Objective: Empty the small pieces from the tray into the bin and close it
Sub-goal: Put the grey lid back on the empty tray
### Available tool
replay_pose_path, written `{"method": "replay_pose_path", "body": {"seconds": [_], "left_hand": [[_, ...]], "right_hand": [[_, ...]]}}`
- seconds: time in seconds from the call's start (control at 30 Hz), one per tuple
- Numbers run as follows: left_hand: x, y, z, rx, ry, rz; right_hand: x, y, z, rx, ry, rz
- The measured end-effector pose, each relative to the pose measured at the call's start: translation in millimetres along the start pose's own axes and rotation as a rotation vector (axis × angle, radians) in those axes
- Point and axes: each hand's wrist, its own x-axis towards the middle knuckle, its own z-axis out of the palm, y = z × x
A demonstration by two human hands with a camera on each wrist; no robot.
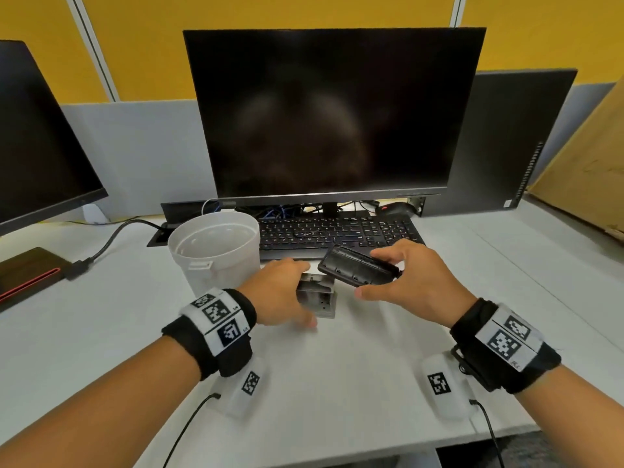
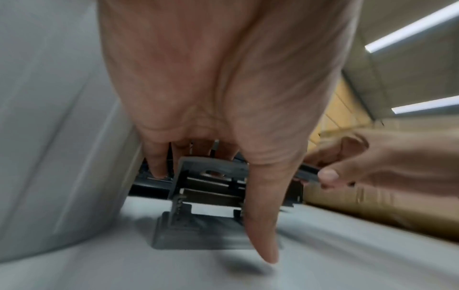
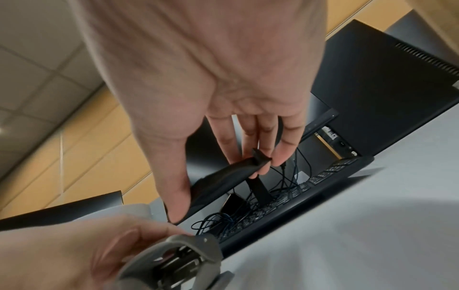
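My right hand pinches a long black plastic tray by its right end, thumb in front and fingers behind, holding it tilted above the desk; the tray shows its ribbed hollow side, and I see no small pieces in it. Just left of it and lower, a grey metal hole punch stands on the desk with my left hand gripping it from above, fingers behind and thumb down its front. The white bin stands open left of the punch, its lid out of sight.
A black keyboard lies right behind the hands, under a large dark monitor. Cables tangle beneath the monitor. A second monitor and a dark device with a red stripe sit at the left; a cardboard sheet leans at the right.
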Motion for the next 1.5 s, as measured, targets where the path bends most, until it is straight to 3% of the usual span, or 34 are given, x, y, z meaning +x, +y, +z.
{"method": "replay_pose_path", "body": {"seconds": [0.1,0.5,0.67,0.77,0.93,1.5], "left_hand": [[4,5,5,0.166,-0.017,-0.017],[-24,4,-6,0.116,0.041,-0.073],[-35,2,-16,0.011,0.191,-0.053],[-28,3,-13,-0.028,0.215,-0.058],[-18,-1,4,-0.020,0.156,-0.058],[-8,-2,16,-0.065,0.145,0.045]], "right_hand": [[-1,7,0,-0.007,-0.026,0.023],[23,8,9,-0.135,-0.224,0.084],[30,-6,24,-0.173,-0.381,0.011],[28,-21,38,-0.186,-0.474,-0.065],[30,-21,50,-0.080,-0.503,-0.060],[33,0,54,0.195,-0.567,-0.031]]}}
